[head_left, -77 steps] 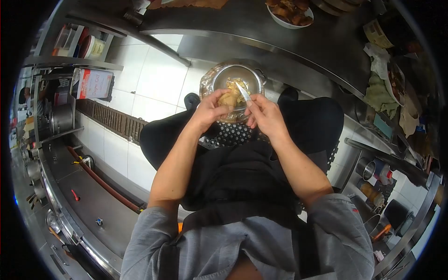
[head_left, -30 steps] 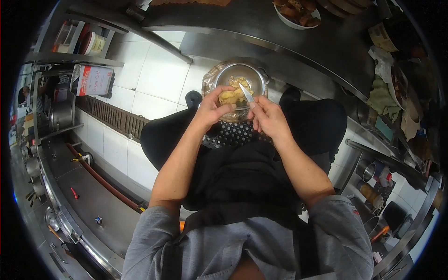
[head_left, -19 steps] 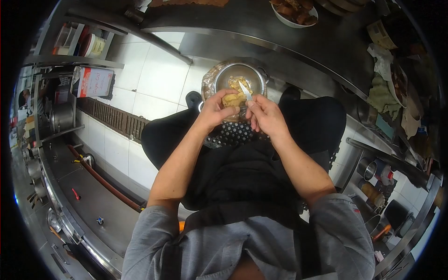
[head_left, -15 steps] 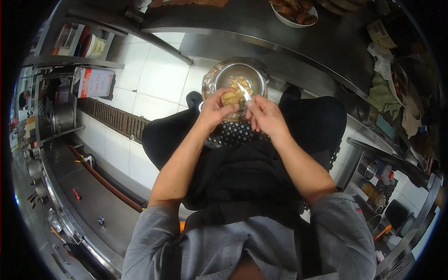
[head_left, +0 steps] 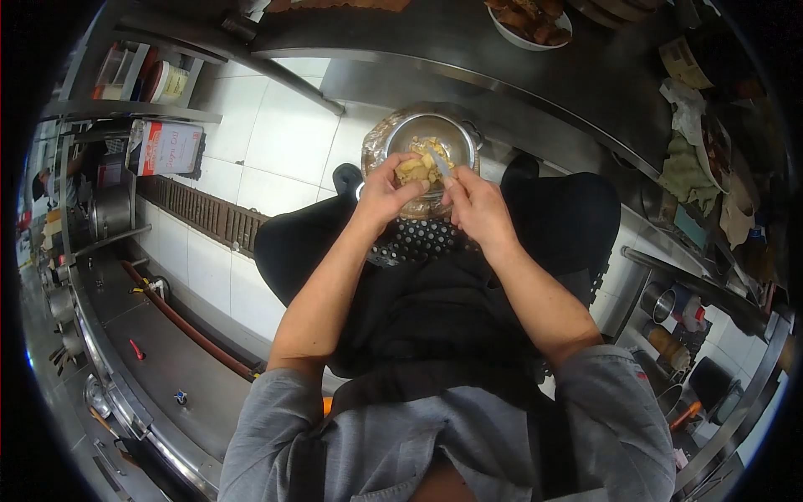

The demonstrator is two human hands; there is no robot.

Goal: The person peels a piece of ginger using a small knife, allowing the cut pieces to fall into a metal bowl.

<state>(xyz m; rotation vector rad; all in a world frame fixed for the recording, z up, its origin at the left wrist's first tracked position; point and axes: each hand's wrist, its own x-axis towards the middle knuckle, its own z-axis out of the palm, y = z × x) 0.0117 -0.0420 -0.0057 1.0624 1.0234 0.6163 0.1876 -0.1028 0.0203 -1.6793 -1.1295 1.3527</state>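
My left hand [head_left: 387,194] is closed around a knobby, pale yellow piece of ginger [head_left: 412,171]. In my right hand [head_left: 479,209] is a small knife [head_left: 438,162], its blade pointing up and to the left against the ginger. Both hands are over the near side of a steel bowl [head_left: 472,144]. Yellow scraps [head_left: 433,145] lie in the bowl, partly covered by the hands and blade. Beneath the bowl, crinkled clear plastic [head_left: 373,146] shows around the rim.
My bent legs [head_left: 301,243] flank the bowl on a white tiled floor [head_left: 284,125]. Ahead runs a steel counter [head_left: 393,38] carrying a white bowl of brown food [head_left: 527,38]. A floor drain grate [head_left: 201,207] and a printed tin [head_left: 167,149] are to the left. Shelving with pots [head_left: 661,303] is at right.
The knife blade has shifted slightly and turned flatter against the ginger. The ginger sits tilted a little differently in my left hand. Both arms stay nearly in place.
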